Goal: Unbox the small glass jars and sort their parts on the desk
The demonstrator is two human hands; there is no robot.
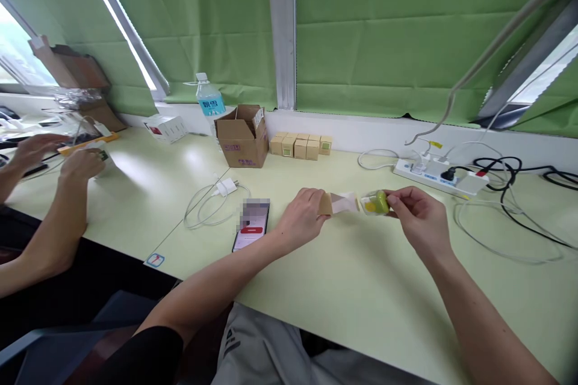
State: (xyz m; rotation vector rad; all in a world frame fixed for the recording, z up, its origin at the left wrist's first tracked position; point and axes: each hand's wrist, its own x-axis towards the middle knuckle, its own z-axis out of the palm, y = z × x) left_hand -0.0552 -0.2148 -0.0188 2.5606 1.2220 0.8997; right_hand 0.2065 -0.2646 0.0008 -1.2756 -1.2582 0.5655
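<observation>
My left hand (303,216) is closed around a small tan cardboard box (325,204), mostly hidden by the fingers. The box's pale open flap (345,203) extends to the right. Between thumb and fingers, my right hand (419,216) pinches a small green and yellow item in clear plastic packaging (376,203); its exact kind cannot be made out. The package's left end is close to the flap's tip. Both hands are just above the pale table (352,277). A phone (251,224) with a lit screen lies left of my left hand.
Several small tan boxes (301,145) stand by the wall beside an open carton (244,137) and a water bottle (210,99). A charger (226,186) with its cable lies left. A power strip (433,177) with tangled cords sits right. Another person's hands (79,163) work at far left.
</observation>
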